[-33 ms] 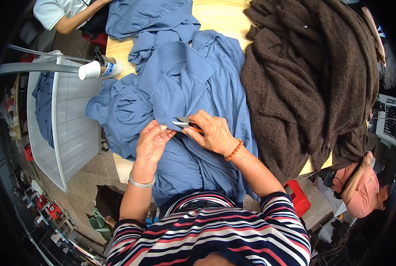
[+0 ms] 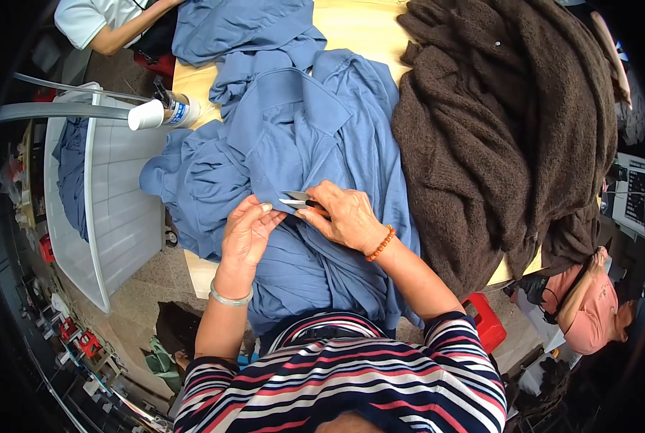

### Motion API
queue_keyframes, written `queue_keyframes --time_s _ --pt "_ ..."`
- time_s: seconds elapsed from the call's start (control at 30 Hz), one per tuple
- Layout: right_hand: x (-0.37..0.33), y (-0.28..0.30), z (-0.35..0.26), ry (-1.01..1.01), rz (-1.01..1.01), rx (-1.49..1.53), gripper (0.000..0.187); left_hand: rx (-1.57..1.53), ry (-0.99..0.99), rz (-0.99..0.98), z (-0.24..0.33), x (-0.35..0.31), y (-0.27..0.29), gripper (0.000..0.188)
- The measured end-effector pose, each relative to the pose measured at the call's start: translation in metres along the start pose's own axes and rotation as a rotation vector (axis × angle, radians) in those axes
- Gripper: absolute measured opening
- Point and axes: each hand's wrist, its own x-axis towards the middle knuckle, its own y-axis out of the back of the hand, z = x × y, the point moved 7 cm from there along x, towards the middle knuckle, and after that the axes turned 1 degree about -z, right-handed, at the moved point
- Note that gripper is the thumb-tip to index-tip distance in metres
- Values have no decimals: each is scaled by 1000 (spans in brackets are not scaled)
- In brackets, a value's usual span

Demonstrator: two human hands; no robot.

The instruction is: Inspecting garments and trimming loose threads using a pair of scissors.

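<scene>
A blue collared garment (image 2: 275,169) lies rumpled in front of me, its collar spread toward the far side. My left hand (image 2: 246,232) is closed in a pinch on the edge of its front opening, below the collar. My right hand (image 2: 348,215) grips small thread snips (image 2: 295,203) with dark handles. Their pale blades point left and stand slightly apart, right at the pinched edge, close to my left fingertips. Whether a thread lies between the blades is too small to tell.
More blue garments (image 2: 247,29) lie at the far side of the wooden table (image 2: 358,25). A brown knitted pile (image 2: 496,144) covers its right part. A white bin (image 2: 128,195) stands left, below a white-ended container (image 2: 146,115). Co-workers sit far left (image 2: 110,32) and right (image 2: 589,314).
</scene>
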Motion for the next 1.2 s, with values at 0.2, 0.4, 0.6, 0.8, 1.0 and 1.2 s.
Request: queue_keyframes --time_s 0.2,0.4,0.6,0.8,1.0,1.2 --pt "0 -11 -2 70 -89 -60 28 -39 10 31 -1 1 2 10" --pt "-1 -12 3 37 -69 11 28 -79 30 77 -6 2 2 12" --pt "2 -8 9 -19 -39 15 28 -8 12 15 -5 5 -1 20" --pt "2 -6 1 104 -81 -93 27 -31 -18 41 -5 5 2 25" --pt "1 -11 2 142 -110 -105 28 -80 -13 63 -5 4 -7 27" --pt "1 -12 7 86 -100 -5 29 -127 -11 -14 -5 6 -8 25"
